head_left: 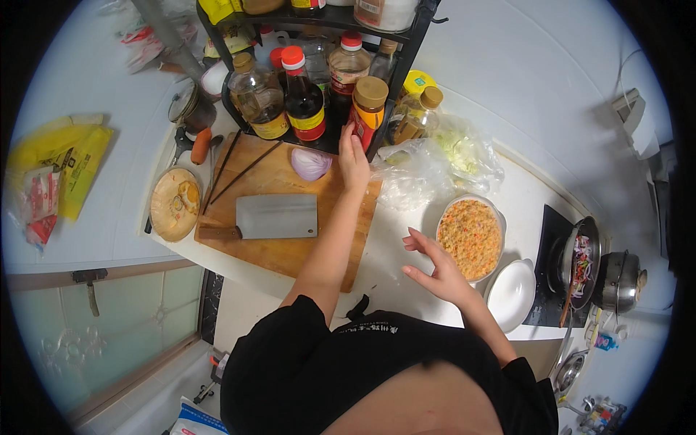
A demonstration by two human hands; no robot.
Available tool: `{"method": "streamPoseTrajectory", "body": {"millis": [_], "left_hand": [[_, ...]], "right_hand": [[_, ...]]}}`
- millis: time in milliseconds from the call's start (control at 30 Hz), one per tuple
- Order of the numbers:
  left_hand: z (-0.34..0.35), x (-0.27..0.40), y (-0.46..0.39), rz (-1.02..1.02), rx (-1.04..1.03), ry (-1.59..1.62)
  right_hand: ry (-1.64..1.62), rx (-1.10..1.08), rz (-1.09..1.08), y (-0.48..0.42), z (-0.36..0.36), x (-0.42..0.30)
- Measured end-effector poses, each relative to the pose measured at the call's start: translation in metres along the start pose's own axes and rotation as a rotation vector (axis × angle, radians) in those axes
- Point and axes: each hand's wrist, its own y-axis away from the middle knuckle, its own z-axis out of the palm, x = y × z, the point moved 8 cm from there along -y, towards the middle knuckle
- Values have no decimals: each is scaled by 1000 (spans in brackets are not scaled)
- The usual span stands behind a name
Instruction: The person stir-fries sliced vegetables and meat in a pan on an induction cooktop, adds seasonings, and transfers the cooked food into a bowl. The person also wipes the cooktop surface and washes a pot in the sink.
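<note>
My left hand [354, 157] reaches to the front of a black rack. Its fingers touch the lower left side of a red-labelled bottle with a tan cap [371, 92]; whether they grip it is unclear. Below that arm, a wooden cutting board [283, 179] bears a cleaver [276, 216], a cut half of red onion [311, 163] and a pair of dark chopsticks [244, 173]. My right hand [435, 269] hovers with fingers apart and nothing in them. Beside it is a white dish of fried rice with orange bits [471, 239].
The black rack [408, 54] holds a dark sauce bottle [304, 103] and several others. Plastic bags [418, 168] lie right of the board. An empty white dish [511, 296] adjoins a black cooktop [544, 272] with a pan of sliced vegetables [582, 266]. Left are a plate [168, 217] and carrot [201, 145].
</note>
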Motion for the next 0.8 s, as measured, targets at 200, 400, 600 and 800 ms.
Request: {"method": "streamPoseTrajectory", "body": {"millis": [200,400,600,800], "left_hand": [[-17,-8,-9,-107,24,-133],[-26,66,36,5,-111,258],[-85,39,47,-92,-80,144],[-133,25,-24,74,75,16]], "right_hand": [[30,-51,14,17,9,-15],[-104,-56,-368,23,-18,-104],[-1210,-880,-757,67,49,-283],[-1693,-1360,-562,100,74,-299]]}}
